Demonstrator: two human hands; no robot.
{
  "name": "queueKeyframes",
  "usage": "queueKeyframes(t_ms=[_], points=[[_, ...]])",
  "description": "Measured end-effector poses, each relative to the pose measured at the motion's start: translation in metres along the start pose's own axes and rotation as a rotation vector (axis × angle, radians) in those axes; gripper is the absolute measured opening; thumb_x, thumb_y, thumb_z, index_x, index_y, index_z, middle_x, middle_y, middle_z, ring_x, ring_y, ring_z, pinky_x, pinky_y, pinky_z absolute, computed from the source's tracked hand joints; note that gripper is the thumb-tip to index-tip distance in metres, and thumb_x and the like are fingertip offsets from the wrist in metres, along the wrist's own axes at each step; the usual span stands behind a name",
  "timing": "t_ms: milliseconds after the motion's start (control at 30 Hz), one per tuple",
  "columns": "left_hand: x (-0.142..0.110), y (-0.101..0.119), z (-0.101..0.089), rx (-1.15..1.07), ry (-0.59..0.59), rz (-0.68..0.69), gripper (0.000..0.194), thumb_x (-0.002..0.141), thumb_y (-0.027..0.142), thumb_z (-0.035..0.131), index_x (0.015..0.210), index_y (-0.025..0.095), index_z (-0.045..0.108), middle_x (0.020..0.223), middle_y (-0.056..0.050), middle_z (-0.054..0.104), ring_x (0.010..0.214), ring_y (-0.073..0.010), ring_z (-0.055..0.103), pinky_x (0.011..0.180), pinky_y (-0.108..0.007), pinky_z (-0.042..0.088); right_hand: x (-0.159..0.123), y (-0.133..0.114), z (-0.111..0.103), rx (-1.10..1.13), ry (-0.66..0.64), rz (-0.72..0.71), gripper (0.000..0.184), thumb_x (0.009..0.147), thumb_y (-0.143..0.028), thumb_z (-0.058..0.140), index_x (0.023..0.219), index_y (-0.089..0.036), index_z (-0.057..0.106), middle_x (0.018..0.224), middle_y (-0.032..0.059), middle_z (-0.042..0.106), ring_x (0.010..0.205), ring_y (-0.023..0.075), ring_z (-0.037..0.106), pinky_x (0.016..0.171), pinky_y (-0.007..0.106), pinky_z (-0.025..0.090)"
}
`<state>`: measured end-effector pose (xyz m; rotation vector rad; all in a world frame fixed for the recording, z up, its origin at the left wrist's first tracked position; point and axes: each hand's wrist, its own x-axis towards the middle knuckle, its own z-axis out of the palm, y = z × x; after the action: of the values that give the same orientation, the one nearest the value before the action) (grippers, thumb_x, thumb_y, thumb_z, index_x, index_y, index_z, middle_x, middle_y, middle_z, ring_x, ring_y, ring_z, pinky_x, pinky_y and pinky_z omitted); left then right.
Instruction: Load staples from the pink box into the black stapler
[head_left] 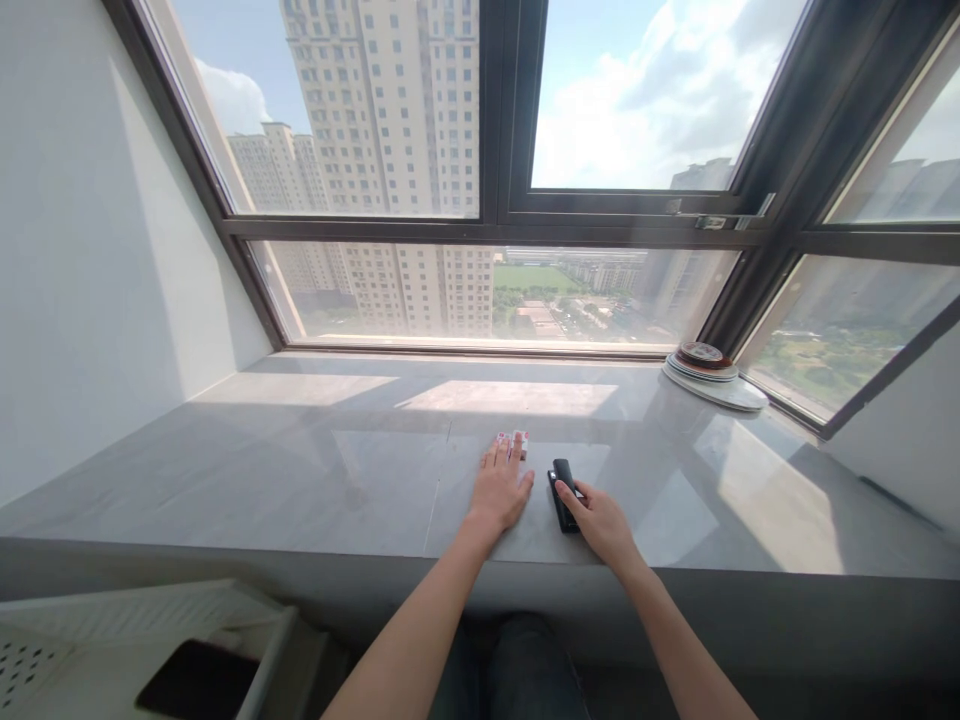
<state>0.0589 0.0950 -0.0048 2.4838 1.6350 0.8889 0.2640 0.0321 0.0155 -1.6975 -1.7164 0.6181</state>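
Note:
My left hand lies on the grey sill with its fingers stretched forward. Its fingertips rest on or against a small red-and-white box, which they partly cover, so I cannot tell if there is one box or two. To the right, a black stapler stands on the sill, its upper arm raised at the far end. My right hand grips it from the right side, thumb on top and fingers behind. A short gap separates the stapler from my left thumb.
The marble-patterned sill runs below dark-framed windows. Stacked plates or round coasters sit in the far right corner. Below the front edge at left is a pale plastic basket with a dark flat object inside.

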Motion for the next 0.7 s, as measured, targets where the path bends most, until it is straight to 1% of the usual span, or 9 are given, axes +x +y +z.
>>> queueKeyframes(t_ms=[100, 200, 300, 400, 467, 533, 600, 700], points=[[0.008, 0.007, 0.007, 0.004, 0.027, -0.035, 0.059, 0.103, 0.047, 0.037, 0.156, 0.022, 0.032, 0.161, -0.014, 0.035, 0.153, -0.0321, 0.023, 0.121, -0.058, 0.023, -0.004, 0.005, 0.005, 0.03, 0.027, -0.005, 0.057, 0.096, -0.069, 0.038, 0.113, -0.025, 0.071, 0.073, 0.0043, 0.071, 0.072, 0.0241, 0.067, 0.063, 0.028, 0.039], [0.004, 0.008, 0.008, -0.009, 0.059, -0.032, 0.05, 0.104, 0.043, 0.034, 0.149, 0.024, 0.042, 0.159, -0.013, 0.038, 0.152, -0.0303, 0.025, 0.121, -0.057, 0.025, -0.002, 0.003, 0.011, 0.028, 0.039, -0.015, 0.055, 0.098, -0.067, 0.036, 0.114, -0.026, 0.069, 0.084, 0.0065, 0.074, 0.081, 0.0257, 0.069, 0.067, 0.029, 0.041], [-0.009, 0.008, 0.003, -0.006, 0.065, -0.029, 0.045, 0.105, 0.039, 0.033, 0.145, 0.025, 0.045, 0.157, -0.011, 0.041, 0.151, -0.0286, 0.027, 0.121, -0.055, 0.027, 0.007, -0.009, 0.023, 0.027, 0.031, -0.057, 0.053, 0.1, -0.064, 0.034, 0.114, -0.026, 0.068, 0.089, 0.0074, 0.074, 0.084, 0.0256, 0.069, 0.069, 0.029, 0.041], [-0.024, 0.004, -0.007, 0.014, 0.059, -0.05, 0.042, 0.105, 0.036, 0.031, 0.143, 0.025, 0.046, 0.156, -0.011, 0.042, 0.151, -0.028, 0.028, 0.12, -0.055, 0.028, 0.019, -0.027, 0.041, 0.046, 0.0, -0.112, 0.049, 0.103, -0.059, 0.033, 0.116, -0.026, 0.066, 0.092, 0.0069, 0.074, 0.083, 0.0239, 0.069, 0.071, 0.028, 0.041], [-0.034, -0.003, -0.016, 0.032, 0.067, -0.067, 0.042, 0.105, 0.035, 0.031, 0.143, 0.026, 0.046, 0.153, -0.011, 0.046, 0.15, -0.0282, 0.031, 0.119, -0.055, 0.029, 0.025, -0.041, 0.055, 0.046, -0.002, -0.131, 0.046, 0.104, -0.056, 0.033, 0.121, -0.026, 0.064, 0.101, 0.0077, 0.075, 0.087, 0.024, 0.069, 0.073, 0.028, 0.041], [-0.043, -0.015, -0.027, 0.057, 0.08, -0.076, 0.041, 0.105, 0.035, 0.032, 0.143, 0.026, 0.046, 0.148, -0.011, 0.05, 0.147, -0.0285, 0.035, 0.119, -0.054, 0.031, 0.028, -0.057, 0.07, 0.045, -0.026, -0.146, 0.045, 0.105, -0.054, 0.033, 0.127, -0.026, 0.061, 0.106, 0.0087, 0.074, 0.093, 0.0252, 0.068, 0.076, 0.029, 0.041], [-0.052, -0.031, -0.038, 0.085, 0.096, -0.075, 0.041, 0.105, 0.035, 0.032, 0.142, 0.025, 0.046, 0.144, -0.012, 0.053, 0.144, -0.0288, 0.039, 0.119, -0.053, 0.031, 0.027, -0.073, 0.084, 0.049, -0.076, -0.158, 0.047, 0.105, -0.054, 0.032, 0.131, -0.025, 0.059, 0.11, 0.0101, 0.073, 0.099, 0.0268, 0.067, 0.079, 0.031, 0.042], [-0.064, -0.061, -0.055, 0.12, 0.123, -0.068, 0.04, 0.105, 0.034, 0.032, 0.14, 0.024, 0.048, 0.142, -0.012, 0.054, 0.142, -0.029, 0.041, 0.119, -0.052, 0.032, 0.024, -0.097, 0.102, 0.063, -0.165, -0.176, 0.052, 0.105, -0.055, 0.032, 0.139, -0.023, 0.054, 0.118, 0.0123, 0.071, 0.107, 0.0286, 0.065, 0.084, 0.033, 0.042]])
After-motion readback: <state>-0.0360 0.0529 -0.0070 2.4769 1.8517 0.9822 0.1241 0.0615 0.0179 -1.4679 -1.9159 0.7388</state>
